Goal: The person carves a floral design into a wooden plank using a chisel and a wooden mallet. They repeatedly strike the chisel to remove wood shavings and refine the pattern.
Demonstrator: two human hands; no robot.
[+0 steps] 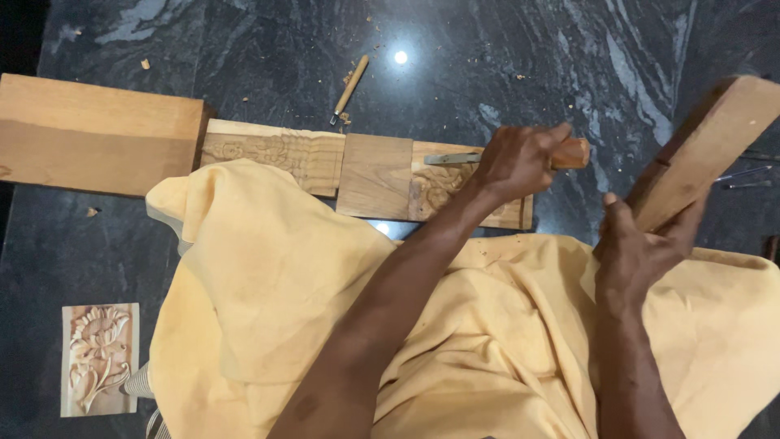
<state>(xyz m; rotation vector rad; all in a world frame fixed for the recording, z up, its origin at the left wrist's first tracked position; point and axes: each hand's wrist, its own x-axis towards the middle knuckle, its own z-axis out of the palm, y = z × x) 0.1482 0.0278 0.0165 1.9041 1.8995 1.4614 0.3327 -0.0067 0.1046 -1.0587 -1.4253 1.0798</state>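
Dark polished stone floor [244, 41] with grey veins fills the view, wood chips scattered on it, a bright light spot near the top centre. Big yellow cloth [276, 276] spreads over the lower middle and right, covering the person's lap and lying over the near edge of the carved work. Plain wide plank [89, 134] sits far left, two-tone brown, butted against the long carved board [382, 175], which runs left to right across the middle; that board shows relief carving at its left part, a bare smooth square in the centre, and more carving under the left hand. Thick wood block [715, 138], held tilted at upper right, gripped at its lower end by the right hand [642, 244], fingers wrapped closed round it, thumb up. Left hand [516, 162] reaches across from lower centre, fist closed round the orange-brown handle of a chisel [520, 156]; metal blade points left and lies on the carved board near the right-hand carving. Small carved flower panel [99, 358], pale upright rectangle, lies lower left, well apart from the rest. Spare chisel [349, 88] with a light wooden handle lies on the floor just above the board. Thin metal tools [743, 175] at right edge, too small to tell
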